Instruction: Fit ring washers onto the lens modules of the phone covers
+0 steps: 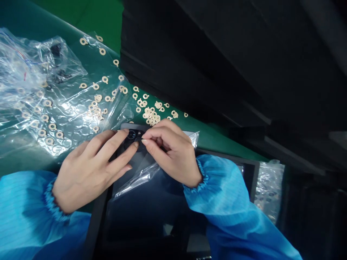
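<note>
A dark grey device (pixel 139 162) with camera lenses (pixel 131 134) in its corner, like the back of a phone or tablet, lies in front of me. My left hand (pixel 94 162) rests on it with fingers stretched out, index and middle fingertips beside the lenses. At the lens area my right hand (pixel 169 150) has thumb and index finger pinched together; anything between them is too small to make out. Clear film (pixel 139 181) lies loosely across the device. Beneath it is a large dark panel with a black frame (pixel 151 209).
Many small beige rings with tabs (pixel 151 115) are scattered on the green mat (pixel 211 139), some on a clear plastic sheet (pixel 73 108). Crumpled clear bags (pixel 24 65) lie at left. Another bag of small parts (pixel 269 187) is at right. A black structure (pixel 217 65) borders the far side.
</note>
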`<state>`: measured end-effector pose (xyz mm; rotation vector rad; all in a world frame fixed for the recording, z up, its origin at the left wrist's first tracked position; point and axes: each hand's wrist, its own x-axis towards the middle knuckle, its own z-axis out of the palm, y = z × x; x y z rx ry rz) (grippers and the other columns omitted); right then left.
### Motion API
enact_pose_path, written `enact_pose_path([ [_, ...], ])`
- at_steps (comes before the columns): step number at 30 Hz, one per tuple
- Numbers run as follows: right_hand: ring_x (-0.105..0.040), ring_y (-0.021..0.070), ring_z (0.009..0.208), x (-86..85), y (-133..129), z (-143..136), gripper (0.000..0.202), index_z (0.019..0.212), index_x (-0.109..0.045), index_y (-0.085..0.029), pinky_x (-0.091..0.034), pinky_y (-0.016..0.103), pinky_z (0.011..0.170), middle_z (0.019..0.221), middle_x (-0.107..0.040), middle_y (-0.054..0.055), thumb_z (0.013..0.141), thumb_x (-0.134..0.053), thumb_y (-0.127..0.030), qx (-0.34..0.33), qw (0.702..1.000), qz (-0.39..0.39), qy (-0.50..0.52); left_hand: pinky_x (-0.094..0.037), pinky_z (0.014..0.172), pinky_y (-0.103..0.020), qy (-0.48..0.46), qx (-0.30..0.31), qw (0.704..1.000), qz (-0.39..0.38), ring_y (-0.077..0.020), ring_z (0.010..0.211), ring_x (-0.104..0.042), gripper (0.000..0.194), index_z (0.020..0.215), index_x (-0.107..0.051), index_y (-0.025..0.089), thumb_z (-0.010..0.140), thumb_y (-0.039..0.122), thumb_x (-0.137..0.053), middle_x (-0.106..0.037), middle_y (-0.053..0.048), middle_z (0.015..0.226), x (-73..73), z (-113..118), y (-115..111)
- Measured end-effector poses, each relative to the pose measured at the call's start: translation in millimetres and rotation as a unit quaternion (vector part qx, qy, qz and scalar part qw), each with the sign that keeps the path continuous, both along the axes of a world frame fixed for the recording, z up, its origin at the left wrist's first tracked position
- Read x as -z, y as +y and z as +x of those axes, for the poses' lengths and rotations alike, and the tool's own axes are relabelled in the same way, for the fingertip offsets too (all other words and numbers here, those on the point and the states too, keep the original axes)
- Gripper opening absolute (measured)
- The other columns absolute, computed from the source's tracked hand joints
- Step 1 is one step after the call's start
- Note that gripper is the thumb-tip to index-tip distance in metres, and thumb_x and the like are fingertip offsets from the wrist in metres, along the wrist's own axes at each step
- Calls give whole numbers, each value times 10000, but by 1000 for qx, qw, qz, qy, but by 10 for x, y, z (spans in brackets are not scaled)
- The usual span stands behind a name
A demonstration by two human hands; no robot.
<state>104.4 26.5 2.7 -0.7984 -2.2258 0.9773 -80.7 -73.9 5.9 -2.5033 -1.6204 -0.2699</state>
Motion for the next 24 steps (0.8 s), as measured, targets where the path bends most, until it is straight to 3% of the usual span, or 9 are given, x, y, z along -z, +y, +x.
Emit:
enact_pose_path([
  [11,-523,102,680,12,6,5,132,856,-601,-203,-465,259,605,828,-578,2,899,-552,-88,-8,1000,8,-6,-504,646,-373,4,-3,1000,7,-304,1036,-630,390,1270,-572,182,926,366,-557,-619,-139,1278,-16,9,6],
  [18,-477,78,604,20,15,1,88,834,-594,-197,-388,220,485,766,-524,-19,875,-601,-119,65,986,-118,99,-496,677,-364,0,-5,1000,9,-296,1048,-633,402,1297,-564,188,935,362,-547,-614,-130,1303,-10,0,-1],
  [24,-475,66,601,29,19,-2,98,835,-583,-194,-379,209,486,758,-516,-28,872,-596,-104,50,983,-128,121,-516,776,-390,-1,26,1000,8,-308,1107,-622,460,1336,-536,156,915,335,-591,-578,-152,1364,18,-76,-46],
])
